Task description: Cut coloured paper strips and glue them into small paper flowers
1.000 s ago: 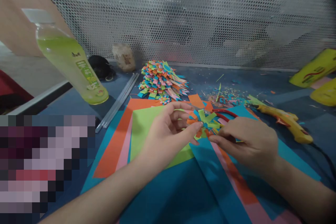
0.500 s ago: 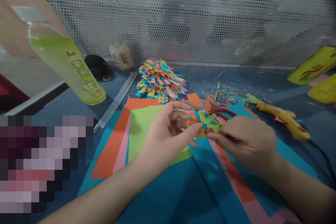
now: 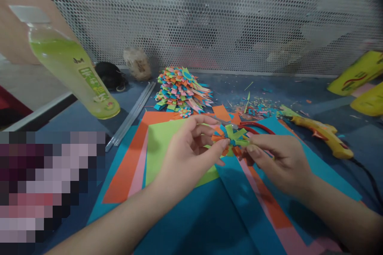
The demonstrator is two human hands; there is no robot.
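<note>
A small paper flower (image 3: 233, 135) with curled green, orange and blue strips is held above the coloured sheets. My left hand (image 3: 194, 147) pinches its left side between thumb and fingers. My right hand (image 3: 278, 155) closes thumb and forefinger on a strip at its right edge. Just behind the flower lie red-handled scissors (image 3: 260, 126), partly hidden. Beneath both hands are a light green sheet (image 3: 164, 147) and larger blue paper (image 3: 191, 215), with orange and pink sheets showing at the sides.
A pile of fringed paper flowers (image 3: 182, 89) stands at the back. Paper scraps (image 3: 260, 107) litter the table beside it. A yellow glue gun (image 3: 326, 133) with a cord lies right. On the left are a drink bottle (image 3: 74, 67) and clear sticks (image 3: 131, 115); a perforated metal panel (image 3: 209, 20) rises behind.
My right hand has turned and shifted slightly, its thumb and forefinger now on the flower's right strip. My left hand holds almost still.
</note>
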